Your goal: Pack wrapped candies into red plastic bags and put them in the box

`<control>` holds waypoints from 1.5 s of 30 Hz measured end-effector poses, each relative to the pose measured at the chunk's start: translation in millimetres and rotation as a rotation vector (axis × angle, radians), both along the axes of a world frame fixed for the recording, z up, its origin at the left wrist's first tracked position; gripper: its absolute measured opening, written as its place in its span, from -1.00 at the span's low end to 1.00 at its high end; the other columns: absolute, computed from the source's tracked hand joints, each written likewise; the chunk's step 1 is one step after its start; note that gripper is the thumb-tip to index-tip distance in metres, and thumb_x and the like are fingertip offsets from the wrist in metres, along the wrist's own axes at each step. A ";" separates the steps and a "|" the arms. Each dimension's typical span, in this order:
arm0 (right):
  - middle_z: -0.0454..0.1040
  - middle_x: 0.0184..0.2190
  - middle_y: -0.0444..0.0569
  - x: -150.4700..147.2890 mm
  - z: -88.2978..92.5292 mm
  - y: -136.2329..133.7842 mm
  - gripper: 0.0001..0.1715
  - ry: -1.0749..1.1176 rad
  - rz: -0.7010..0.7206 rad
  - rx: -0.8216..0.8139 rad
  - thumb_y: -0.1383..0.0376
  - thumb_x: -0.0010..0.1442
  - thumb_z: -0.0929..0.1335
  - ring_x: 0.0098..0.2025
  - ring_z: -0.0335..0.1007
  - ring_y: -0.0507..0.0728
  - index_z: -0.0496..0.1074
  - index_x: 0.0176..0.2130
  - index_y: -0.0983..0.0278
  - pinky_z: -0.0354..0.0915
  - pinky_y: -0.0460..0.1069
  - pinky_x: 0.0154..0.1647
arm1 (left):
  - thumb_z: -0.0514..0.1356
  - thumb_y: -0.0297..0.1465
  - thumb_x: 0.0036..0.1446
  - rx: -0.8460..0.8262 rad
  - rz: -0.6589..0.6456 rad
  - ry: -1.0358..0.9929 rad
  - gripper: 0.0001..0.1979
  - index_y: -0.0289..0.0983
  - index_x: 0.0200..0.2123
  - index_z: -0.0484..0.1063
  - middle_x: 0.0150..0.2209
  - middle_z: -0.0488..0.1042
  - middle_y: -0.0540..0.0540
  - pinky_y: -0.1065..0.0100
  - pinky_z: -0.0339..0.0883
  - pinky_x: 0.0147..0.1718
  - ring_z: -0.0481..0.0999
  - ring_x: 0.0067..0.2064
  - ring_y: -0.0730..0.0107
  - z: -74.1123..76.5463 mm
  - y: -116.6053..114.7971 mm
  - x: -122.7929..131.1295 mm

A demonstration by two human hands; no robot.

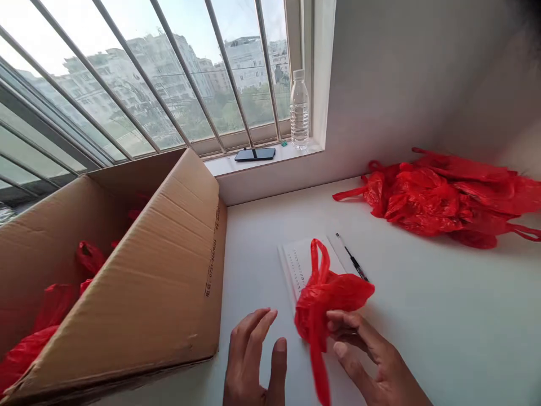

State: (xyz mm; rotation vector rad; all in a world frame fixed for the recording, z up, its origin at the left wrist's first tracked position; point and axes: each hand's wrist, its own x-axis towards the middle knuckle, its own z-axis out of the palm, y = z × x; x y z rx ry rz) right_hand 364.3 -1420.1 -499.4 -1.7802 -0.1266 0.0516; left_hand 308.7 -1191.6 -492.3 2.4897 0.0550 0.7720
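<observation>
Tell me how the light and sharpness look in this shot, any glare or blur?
Head view: daylight through the barred window leaves the sky nearly white; head view: the wall darkens toward the upper right; head view: a pale reflection crosses the phone; head view: the bag pile softens toward the right edge.

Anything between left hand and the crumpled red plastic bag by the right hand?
Nothing visible: just a gap over the white tabletop separates the left hand from the red bag. The right hand is on the bag's opposite side, outside that path.
</observation>
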 end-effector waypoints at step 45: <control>0.53 -0.04 -0.06 41.3 21.7 -65.2 -0.64 -0.041 0.058 -0.312 -0.05 0.34 0.31 -0.10 0.53 0.18 0.39 -0.01 0.08 0.36 -0.10 -0.53 | 0.26 -0.11 0.30 -0.420 -0.041 0.261 -0.60 -0.02 0.15 0.37 0.06 0.48 -0.05 0.24 0.45 -0.05 0.48 0.09 0.17 21.5 -33.9 39.6</control>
